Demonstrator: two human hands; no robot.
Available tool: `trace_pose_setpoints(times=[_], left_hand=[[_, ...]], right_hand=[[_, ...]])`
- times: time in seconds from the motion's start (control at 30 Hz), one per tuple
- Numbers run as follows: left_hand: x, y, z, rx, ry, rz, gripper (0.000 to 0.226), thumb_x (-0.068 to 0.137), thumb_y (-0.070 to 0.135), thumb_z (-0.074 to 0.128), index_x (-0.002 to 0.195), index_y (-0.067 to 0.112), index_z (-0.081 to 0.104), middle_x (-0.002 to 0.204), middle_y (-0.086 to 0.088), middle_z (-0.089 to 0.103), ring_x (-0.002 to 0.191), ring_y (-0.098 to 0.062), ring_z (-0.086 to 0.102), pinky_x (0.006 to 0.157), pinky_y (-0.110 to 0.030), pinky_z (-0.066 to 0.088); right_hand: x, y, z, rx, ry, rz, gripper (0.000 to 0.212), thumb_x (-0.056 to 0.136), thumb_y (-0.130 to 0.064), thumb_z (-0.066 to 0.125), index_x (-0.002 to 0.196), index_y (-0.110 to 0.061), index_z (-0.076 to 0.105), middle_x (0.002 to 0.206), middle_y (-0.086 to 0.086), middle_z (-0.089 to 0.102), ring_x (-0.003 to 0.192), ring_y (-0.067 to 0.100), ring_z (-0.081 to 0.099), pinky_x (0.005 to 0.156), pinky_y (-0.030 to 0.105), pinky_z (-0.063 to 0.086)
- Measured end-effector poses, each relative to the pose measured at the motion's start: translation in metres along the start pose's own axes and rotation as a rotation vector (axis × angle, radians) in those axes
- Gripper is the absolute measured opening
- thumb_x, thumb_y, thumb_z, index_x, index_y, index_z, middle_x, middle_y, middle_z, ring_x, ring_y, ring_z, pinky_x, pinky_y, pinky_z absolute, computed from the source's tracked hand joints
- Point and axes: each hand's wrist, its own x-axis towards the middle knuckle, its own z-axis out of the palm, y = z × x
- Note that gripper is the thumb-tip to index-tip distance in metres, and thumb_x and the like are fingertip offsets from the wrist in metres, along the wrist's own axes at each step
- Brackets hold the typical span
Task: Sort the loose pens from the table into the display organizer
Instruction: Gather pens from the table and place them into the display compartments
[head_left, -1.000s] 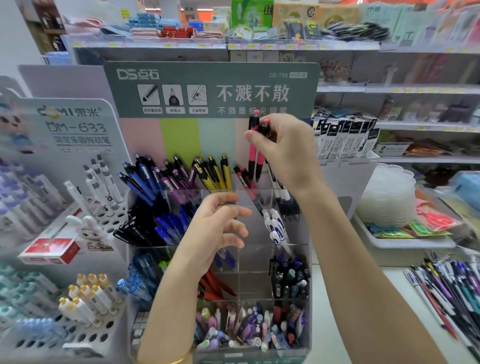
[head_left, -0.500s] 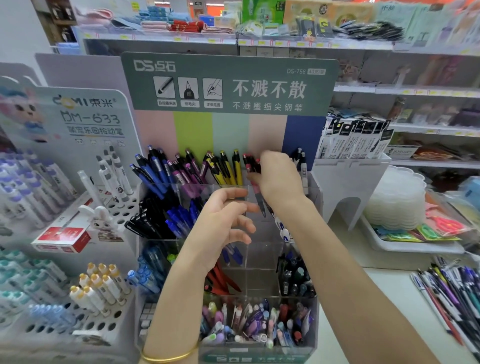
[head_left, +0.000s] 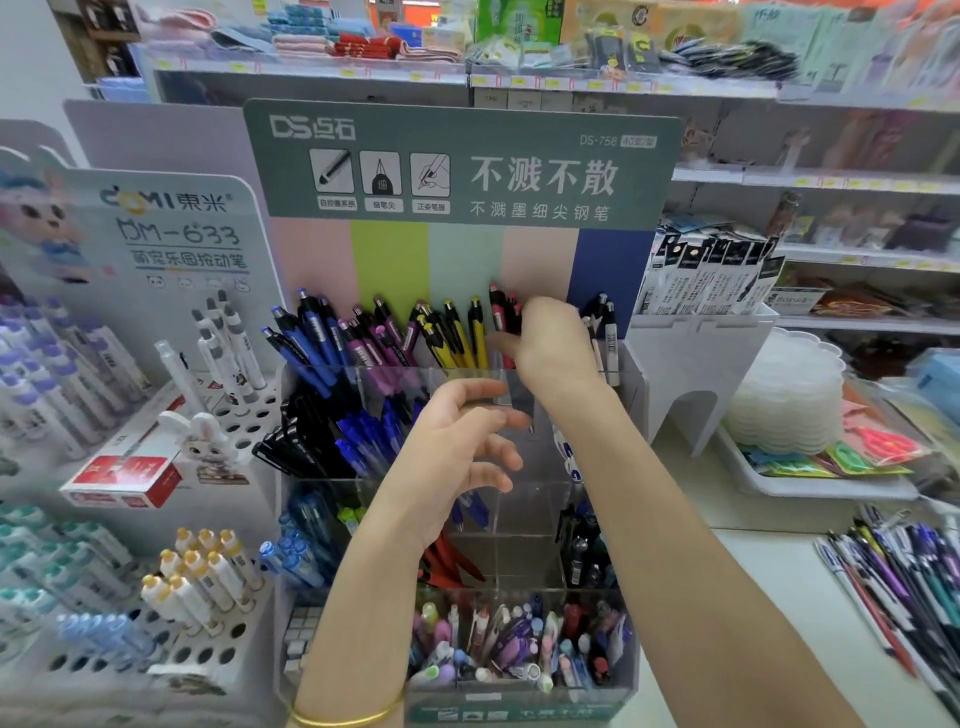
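Shop shelves (head_left: 571, 78) stocked with packaged goods ran across the background, blurred in the head view. In front of them a clear display organizer (head_left: 519, 525) stood on a pale table (head_left: 753, 571), topped by a green header board (head_left: 457, 166) with white lettering.

Its back row held blue pens (head_left: 311, 332), purple pens (head_left: 374, 343) and yellow pens (head_left: 475, 332), all leaning. Just right of the yellow ones, the right hand (head_left: 558, 343) reached over the row. Its thumb and curled fingers gripped a few red pens (head_left: 500, 309), whose tops rose above the hand while their lower ends sat inside that back compartment.

The left hand (head_left: 452, 452) hovered lower, in front of the middle compartments. Its fingers were spread and loosely bent, and it held nothing. A gold bracelet (head_left: 348, 717) circled that wrist.

The loose pens (head_left: 904, 582) lay in a mixed pile on the table at the far right, well apart from both hands. A white tray (head_left: 810, 483) sat behind them, and a white pen stand (head_left: 156, 649) with round holes stood left of the organizer.
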Motion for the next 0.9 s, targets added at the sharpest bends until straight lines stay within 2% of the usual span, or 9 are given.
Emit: trace_pose_setpoints(times=[0.07,0.13,0.23,0.33,0.4,0.53,0.63,0.7,0.9], left_hand=[[0.0,0.0,0.0,-0.002,-0.005,-0.007,0.024,0.098,0.002,0.046,0.12,0.012,0.05,0.096,-0.01,0.066,0.054,-0.014,0.057,0.045,-0.024,0.048],[0.0,0.0,0.0,-0.005,-0.009,-0.016,0.023,0.098,0.002,0.046,0.118,0.013,0.05,0.097,-0.01,0.066,0.054,-0.014,0.057,0.045,-0.024,0.048],[0.0,-0.001,-0.001,0.0,-0.013,-0.027,0.025,0.098,0.001,0.046,0.121,0.012,0.049,0.099,-0.012,0.065,0.054,-0.014,0.057,0.045,-0.023,0.048],[0.0,-0.004,0.0,0.005,-0.023,-0.028,0.026,0.098,0.001,0.046,0.122,0.011,0.049,0.1,-0.012,0.065,0.055,-0.014,0.057,0.046,-0.024,0.049],[0.0,-0.006,0.002,-0.001,-0.036,-0.025,0.024,0.098,0.002,0.046,0.119,0.012,0.05,0.1,-0.012,0.065,0.055,-0.015,0.058,0.047,-0.025,0.049],[0.0,-0.01,0.02,-0.002,-0.089,-0.013,0.023,0.098,0.001,0.045,0.117,0.012,0.052,0.095,-0.011,0.066,0.055,-0.015,0.057,0.047,-0.025,0.05],[0.001,-0.019,0.05,0.007,-0.16,-0.017,0.024,0.097,-0.001,0.044,0.116,0.011,0.053,0.092,-0.01,0.064,0.055,-0.014,0.057,0.046,-0.025,0.049],[0.005,-0.031,0.077,0.028,-0.207,-0.037,0.025,0.097,-0.003,0.042,0.114,0.011,0.053,0.092,-0.011,0.064,0.054,-0.014,0.057,0.044,-0.024,0.048],[0.016,-0.096,0.188,0.16,-0.3,-0.16,0.021,0.094,-0.003,0.046,0.105,0.013,0.054,0.088,-0.007,0.066,0.051,-0.012,0.058,0.045,-0.025,0.048]], right_hand=[[-0.001,-0.001,0.0,0.017,0.025,0.002,0.044,0.09,-0.026,0.066,0.063,-0.013,0.034,0.068,0.001,0.042,0.075,0.025,0.047,0.064,0.031,0.034],[-0.003,-0.002,0.0,0.066,0.078,-0.001,0.045,0.086,-0.022,0.071,0.064,-0.015,0.032,0.066,-0.002,0.039,0.075,0.024,0.047,0.063,0.03,0.033],[-0.007,-0.004,0.001,0.123,0.181,-0.026,0.035,0.082,-0.008,0.074,0.085,-0.009,0.039,0.085,0.007,0.053,0.079,0.023,0.052,0.064,0.03,0.037],[-0.017,0.002,-0.003,0.147,0.263,-0.06,0.03,0.083,0.002,0.067,0.102,-0.007,0.045,0.098,0.01,0.059,0.088,0.023,0.058,0.069,0.03,0.044],[-0.031,0.01,-0.013,0.253,0.264,-0.093,0.029,0.084,0.001,0.066,0.102,-0.011,0.047,0.092,0.004,0.058,0.083,0.02,0.059,0.071,0.03,0.049],[-0.067,0.043,-0.037,0.503,0.2,-0.108,0.022,0.086,0.004,0.062,0.095,-0.014,0.051,0.082,0.003,0.058,0.069,0.018,0.067,0.055,0.029,0.057],[-0.085,0.086,-0.048,0.592,0.143,-0.045,0.017,0.087,0.003,0.062,0.093,-0.012,0.057,0.081,0.008,0.063,0.066,0.017,0.068,0.053,0.026,0.055],[-0.094,0.121,-0.051,0.605,0.131,0.024,0.018,0.086,0.002,0.062,0.089,-0.015,0.058,0.081,0.011,0.064,0.065,0.019,0.068,0.053,0.03,0.056],[-0.131,0.263,-0.057,0.599,0.07,0.336,0.007,0.091,-0.004,0.059,0.094,-0.01,0.058,0.08,0.004,0.061,0.062,0.014,0.066,0.052,0.03,0.055]])
